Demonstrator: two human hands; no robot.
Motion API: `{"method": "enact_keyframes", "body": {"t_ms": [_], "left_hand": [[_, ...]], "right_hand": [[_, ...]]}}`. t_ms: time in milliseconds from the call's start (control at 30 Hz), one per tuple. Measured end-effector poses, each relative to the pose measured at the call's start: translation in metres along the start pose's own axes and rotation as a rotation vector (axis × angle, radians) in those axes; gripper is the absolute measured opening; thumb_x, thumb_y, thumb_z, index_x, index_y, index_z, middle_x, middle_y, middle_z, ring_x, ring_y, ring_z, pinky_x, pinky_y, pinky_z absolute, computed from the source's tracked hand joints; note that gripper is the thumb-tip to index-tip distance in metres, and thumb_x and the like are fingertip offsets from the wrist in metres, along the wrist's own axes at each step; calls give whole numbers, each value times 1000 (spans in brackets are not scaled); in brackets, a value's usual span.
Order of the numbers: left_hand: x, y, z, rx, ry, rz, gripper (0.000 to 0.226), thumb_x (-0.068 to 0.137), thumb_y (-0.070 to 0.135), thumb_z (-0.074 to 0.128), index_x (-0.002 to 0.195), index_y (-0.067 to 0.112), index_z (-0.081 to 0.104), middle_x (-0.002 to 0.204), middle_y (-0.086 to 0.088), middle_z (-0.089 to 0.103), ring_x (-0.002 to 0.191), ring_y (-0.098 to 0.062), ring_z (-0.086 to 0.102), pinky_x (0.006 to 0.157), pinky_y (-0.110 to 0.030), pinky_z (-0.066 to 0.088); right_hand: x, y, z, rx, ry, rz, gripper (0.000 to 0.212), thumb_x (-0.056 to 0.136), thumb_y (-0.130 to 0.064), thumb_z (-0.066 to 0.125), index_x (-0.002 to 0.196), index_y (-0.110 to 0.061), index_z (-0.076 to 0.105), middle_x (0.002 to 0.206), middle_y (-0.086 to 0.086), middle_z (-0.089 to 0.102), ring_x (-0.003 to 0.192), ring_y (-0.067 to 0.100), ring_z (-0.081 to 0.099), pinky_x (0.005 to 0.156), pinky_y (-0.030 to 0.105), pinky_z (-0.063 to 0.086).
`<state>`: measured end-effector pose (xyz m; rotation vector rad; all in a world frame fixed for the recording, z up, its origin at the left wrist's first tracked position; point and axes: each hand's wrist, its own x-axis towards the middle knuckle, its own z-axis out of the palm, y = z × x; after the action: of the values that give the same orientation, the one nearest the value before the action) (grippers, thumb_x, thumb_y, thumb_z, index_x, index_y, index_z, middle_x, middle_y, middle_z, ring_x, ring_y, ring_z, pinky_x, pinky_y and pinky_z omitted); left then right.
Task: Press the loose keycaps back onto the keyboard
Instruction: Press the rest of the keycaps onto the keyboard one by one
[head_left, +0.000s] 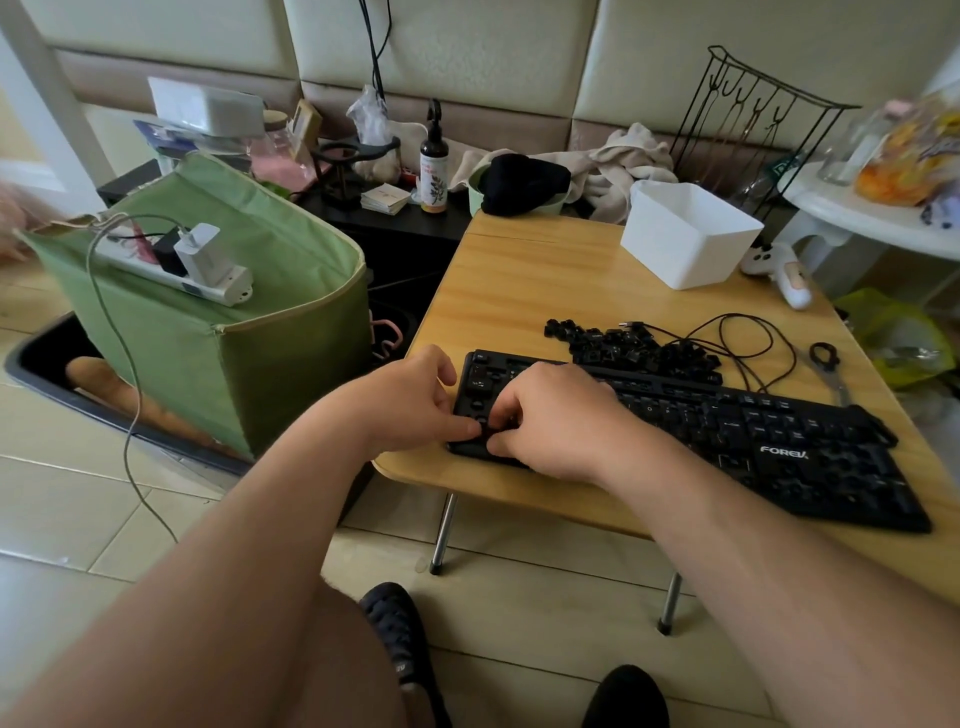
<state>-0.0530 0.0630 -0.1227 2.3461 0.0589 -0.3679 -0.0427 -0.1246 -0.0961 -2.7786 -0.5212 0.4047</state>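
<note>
A long black plastic keyboard with white lettering on its front edge lies slantwise on a low desk of pale yellow wood, its left end near the desk's front-left corner. Many of its sockets look bare, though several rows on the right half carry caps. Just behind the keyboard's middle lies a heap of loose black plastic keycaps, touching or nearly touching its rear edge.

Both hands meet over the keyboard's left end. The left hand has its fingers curled, thumb and forefinger drawn together at the lower-left keys. The right hand lies knuckles-up across the rows, its thumb and fingertips bent down to the same spot, touching the left hand's fingertips. Each grip is pinched nearly closed on something small and dark between the fingertips; whether that is a single keycap cannot be told, as the fingers hide it.

A thin black cable loops on the desk behind the keyboard's right half. A white rectangular plastic tub stands at the desk's far side. A green fabric storage box sits on the floor left of the desk.
</note>
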Motion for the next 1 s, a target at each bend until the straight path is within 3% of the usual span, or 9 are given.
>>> {"method": "enact_keyframes", "body": {"t_ms": [67, 333, 500, 700, 1000], "left_hand": [[0, 0, 0, 6, -2, 2, 51, 84, 36, 85, 116, 26, 47, 86, 3, 72, 74, -11, 61, 68, -29, 46], [2, 0, 0, 12, -13, -12, 52, 82, 37, 86, 116, 27, 47, 85, 4, 71, 74, -11, 61, 67, -29, 45], [3, 0, 0, 18, -8, -11, 53, 82, 38, 87, 115, 27, 47, 85, 6, 71, 74, -11, 61, 67, -29, 45], [3, 0, 0, 22, -13, -16, 54, 82, 38, 87, 117, 28, 47, 87, 5, 72, 76, -12, 62, 68, -30, 46], [0, 3, 0, 40, -12, -21, 58, 81, 39, 88, 120, 26, 47, 88, 7, 72, 80, -11, 64, 67, -28, 45]], "right_hand": [[-3, -1, 1, -77, 30, -44, 14, 91, -47, 72, 102, -39, 75, 91, -15, 61, 106, 22, 56, 98, 49, 42], [-3, 1, -2, 53, 34, -19, 11, 85, -41, 82, 93, -36, 76, 84, -18, 59, 96, 16, 59, 98, 50, 48], [4, 1, -1, 112, 22, 20, 15, 81, -33, 86, 72, -32, 74, 88, -16, 68, 96, 18, 62, 95, 49, 53], [8, -2, -4, 25, -41, 18, 12, 94, -35, 70, 83, -37, 74, 97, -15, 69, 100, 20, 62, 99, 50, 50], [9, -10, -10, -35, -77, 59, 21, 92, -29, 72, 72, -35, 71, 90, -16, 68, 97, 20, 62, 99, 51, 50]]}}
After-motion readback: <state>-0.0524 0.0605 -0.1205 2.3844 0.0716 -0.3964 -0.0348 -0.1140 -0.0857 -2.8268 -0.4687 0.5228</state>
